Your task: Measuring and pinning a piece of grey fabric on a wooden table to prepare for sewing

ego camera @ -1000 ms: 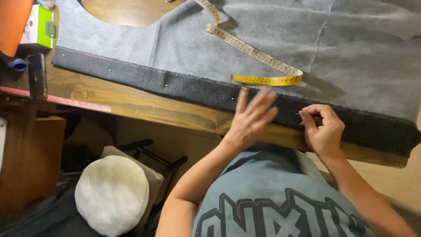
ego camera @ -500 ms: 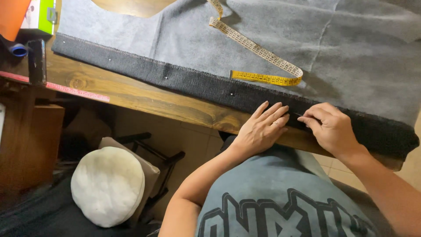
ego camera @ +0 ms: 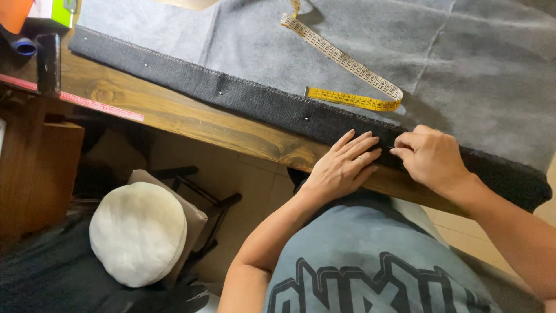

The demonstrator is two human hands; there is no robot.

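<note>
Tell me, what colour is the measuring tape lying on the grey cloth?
Yellow: the flexible measuring tape shows dark markings, clearest in the head view.

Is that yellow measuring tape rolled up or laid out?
Laid out. The yellow measuring tape trails loosely across the grey fabric, doubling back in one bend near the dark ribbed band.

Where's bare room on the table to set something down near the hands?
Bare wood strip along the near edge, between the dark band and the red ruler. Open grey cloth beyond the tape measure. Crowded where the left hand and right hand press the band.
</note>
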